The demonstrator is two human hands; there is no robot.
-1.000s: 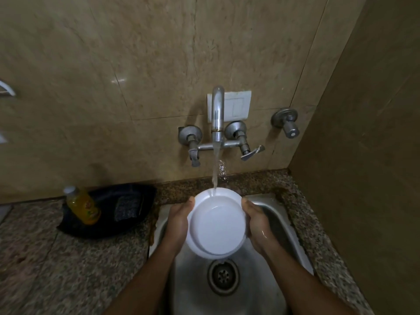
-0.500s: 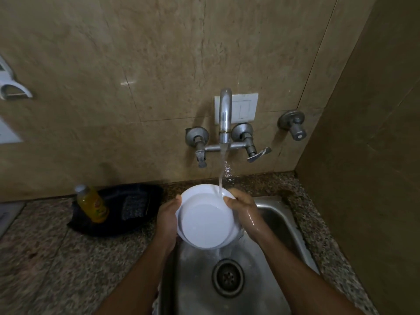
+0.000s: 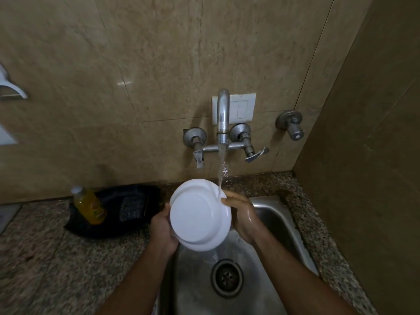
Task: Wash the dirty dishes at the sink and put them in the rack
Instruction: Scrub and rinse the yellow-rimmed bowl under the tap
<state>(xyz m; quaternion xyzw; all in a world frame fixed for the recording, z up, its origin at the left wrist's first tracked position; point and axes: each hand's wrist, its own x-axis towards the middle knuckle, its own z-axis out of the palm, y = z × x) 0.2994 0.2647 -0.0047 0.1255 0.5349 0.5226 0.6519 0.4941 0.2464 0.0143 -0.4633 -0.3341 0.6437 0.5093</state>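
You hold a white plate (image 3: 200, 214) with both hands over the steel sink (image 3: 279, 214), near its back left corner. The plate is round, smooth and glossy, with a raised ring on the side turned to you, and it is tilted. Your left hand (image 3: 162, 233) grips its left edge; the fingers curl behind the plate, so you cannot see how they lie. Your right hand (image 3: 243, 217) is wet and shiny, and its thumb and fingers pinch the upper right edge. A thin stream of water (image 3: 220, 173) falls from the curved metal tap (image 3: 222, 119) and meets the plate just beside your right fingers. Below the plate is the round drain (image 3: 226, 278) with its perforated strainer. The worktop (image 3: 56, 258) is speckled granite. Near its back edge, left of the sink, stands a plastic bottle (image 3: 89, 206) of yellow liquid with a white cap, against a black bag (image 3: 122, 210). The wall is of polished beige tiles (image 3: 136, 64).
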